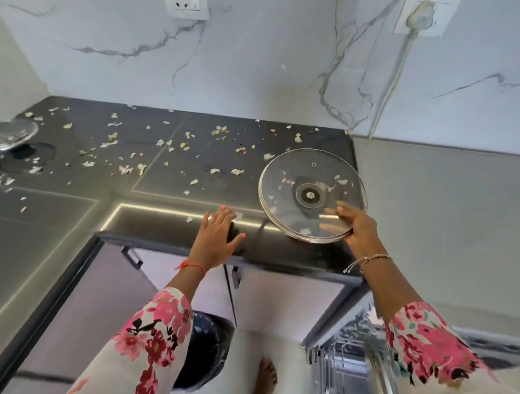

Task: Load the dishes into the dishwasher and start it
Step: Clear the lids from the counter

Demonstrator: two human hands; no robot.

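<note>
Gripping the glass lid (309, 188) rim, right hand (357, 229) tilts its underside up.

No legible text, label or number anywhere.

Round glass lid (311, 194) with metal rim, underside up showing centre screw, tilted, lifted over dark worktop (147, 188), gripped at near edge. Dishwasher (346, 384) open lower right, wire rack visible.

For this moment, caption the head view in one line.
Right hand lifts glass pot lid off scrap-strewn black counter; left hand rests flat.
</note>
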